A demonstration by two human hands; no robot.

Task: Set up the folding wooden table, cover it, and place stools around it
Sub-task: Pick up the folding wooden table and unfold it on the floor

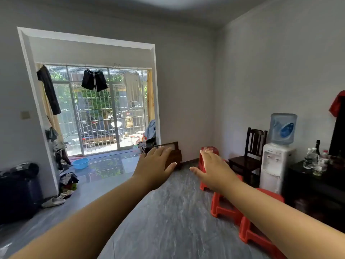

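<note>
Grey marbled floor (168,212) lies glossy beneath my outstretched arms. My left hand (155,165) and right hand (214,171) both reach forward, palms down, fingers straight and close together, thumbs spread, holding nothing. Just past my left fingertips, the dark wooden folding table (176,156) stands folded near the far wall. Smooth red plastic stools (222,206) line the floor on my right, beside a slatted dark wooden chair (250,159).

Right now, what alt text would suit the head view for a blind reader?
A left hand and right hand, both open, reach forward toward a dark wooden piece, possibly the folded table, by the far wall. Red plastic stools line the right side near a water dispenser; laundry hangs at the balcony door.
</note>
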